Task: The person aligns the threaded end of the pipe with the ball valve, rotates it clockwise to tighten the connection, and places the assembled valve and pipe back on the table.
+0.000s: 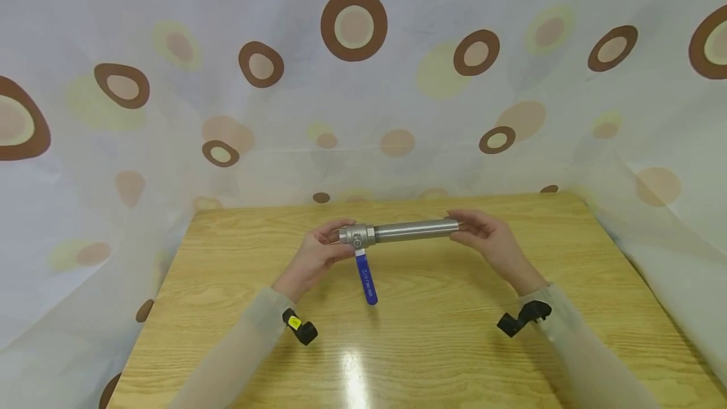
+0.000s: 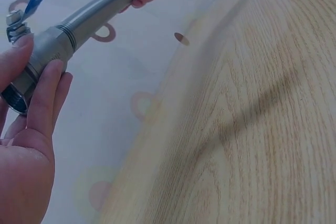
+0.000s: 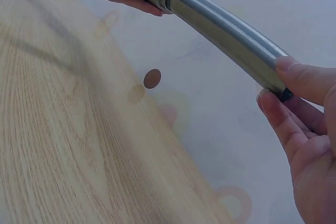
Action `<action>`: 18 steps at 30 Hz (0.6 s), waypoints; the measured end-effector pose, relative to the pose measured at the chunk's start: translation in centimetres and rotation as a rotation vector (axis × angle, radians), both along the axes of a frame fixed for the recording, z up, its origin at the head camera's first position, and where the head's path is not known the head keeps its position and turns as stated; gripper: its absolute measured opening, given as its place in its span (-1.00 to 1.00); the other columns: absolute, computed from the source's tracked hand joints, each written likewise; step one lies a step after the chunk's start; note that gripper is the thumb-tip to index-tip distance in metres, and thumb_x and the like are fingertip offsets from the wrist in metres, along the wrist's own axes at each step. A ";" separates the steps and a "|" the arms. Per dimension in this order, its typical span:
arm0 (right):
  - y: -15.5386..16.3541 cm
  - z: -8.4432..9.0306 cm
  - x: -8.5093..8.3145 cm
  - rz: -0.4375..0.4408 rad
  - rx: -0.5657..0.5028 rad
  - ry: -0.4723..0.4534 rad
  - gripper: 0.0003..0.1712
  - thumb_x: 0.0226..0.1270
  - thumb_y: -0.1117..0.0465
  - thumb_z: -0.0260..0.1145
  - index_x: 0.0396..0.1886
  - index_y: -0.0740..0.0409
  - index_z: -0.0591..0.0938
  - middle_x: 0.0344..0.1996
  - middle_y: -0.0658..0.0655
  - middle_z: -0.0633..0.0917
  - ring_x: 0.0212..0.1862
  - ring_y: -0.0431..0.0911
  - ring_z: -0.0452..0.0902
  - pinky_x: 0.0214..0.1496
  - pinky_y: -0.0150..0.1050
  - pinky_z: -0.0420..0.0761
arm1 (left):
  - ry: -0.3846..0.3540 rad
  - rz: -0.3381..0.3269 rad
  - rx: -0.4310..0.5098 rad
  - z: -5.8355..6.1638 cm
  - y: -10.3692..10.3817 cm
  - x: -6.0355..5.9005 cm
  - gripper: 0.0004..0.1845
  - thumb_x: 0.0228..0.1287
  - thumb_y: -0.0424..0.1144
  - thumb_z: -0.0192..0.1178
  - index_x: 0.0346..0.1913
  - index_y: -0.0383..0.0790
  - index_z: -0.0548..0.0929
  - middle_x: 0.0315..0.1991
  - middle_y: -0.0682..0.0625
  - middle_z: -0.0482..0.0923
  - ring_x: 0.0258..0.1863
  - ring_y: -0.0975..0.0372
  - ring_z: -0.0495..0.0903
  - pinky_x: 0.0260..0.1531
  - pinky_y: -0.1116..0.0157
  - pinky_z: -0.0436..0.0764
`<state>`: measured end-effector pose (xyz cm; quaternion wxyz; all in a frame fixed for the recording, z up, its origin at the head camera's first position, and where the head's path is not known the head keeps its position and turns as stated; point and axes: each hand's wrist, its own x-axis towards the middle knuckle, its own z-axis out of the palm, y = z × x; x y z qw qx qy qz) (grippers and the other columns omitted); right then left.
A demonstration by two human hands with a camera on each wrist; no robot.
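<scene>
- Left hand (image 1: pixel 315 254) clamped round ball valve (image 1: pixel 356 236), its blue lever handle (image 1: pixel 366 278) hanging below the fingers.
- Right hand (image 1: pixel 490 240) pinching far end of steel pipe (image 1: pixel 417 230), held above wooden table (image 1: pixel 431 333).
- Pipe already seated in valve; thread tightness impossible to tell.

Makeshift recording booth, wooden table (image 1: pixel 431 346) walled on three sides by white sheeting with brown circles (image 1: pixel 352 81)
</scene>
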<state>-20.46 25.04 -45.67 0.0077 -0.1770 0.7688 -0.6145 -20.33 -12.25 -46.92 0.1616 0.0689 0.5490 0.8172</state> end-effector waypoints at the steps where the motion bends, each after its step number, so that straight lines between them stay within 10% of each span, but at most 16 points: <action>1: 0.0 0.0 0.0 0.000 -0.004 0.001 -0.53 0.45 0.32 0.38 0.32 0.25 0.60 0.05 -0.15 0.72 0.02 -0.26 0.68 0.05 -0.39 0.72 | -0.003 -0.001 0.000 0.0 0.0 0.0 -0.41 0.21 -0.71 0.20 -0.04 0.13 0.79 0.14 0.02 0.66 0.12 0.11 0.57 0.08 0.27 0.72; 18: -0.1 0.5 0.2 -0.018 0.026 0.000 -0.50 0.45 0.28 0.40 0.29 0.40 0.57 0.01 -0.17 0.73 0.02 -0.27 0.68 0.06 -0.38 0.72 | 0.011 -0.016 0.012 0.3 -0.3 0.0 -0.41 0.24 -0.70 0.17 -0.04 0.14 0.79 0.13 0.04 0.66 0.13 0.13 0.57 0.08 0.29 0.72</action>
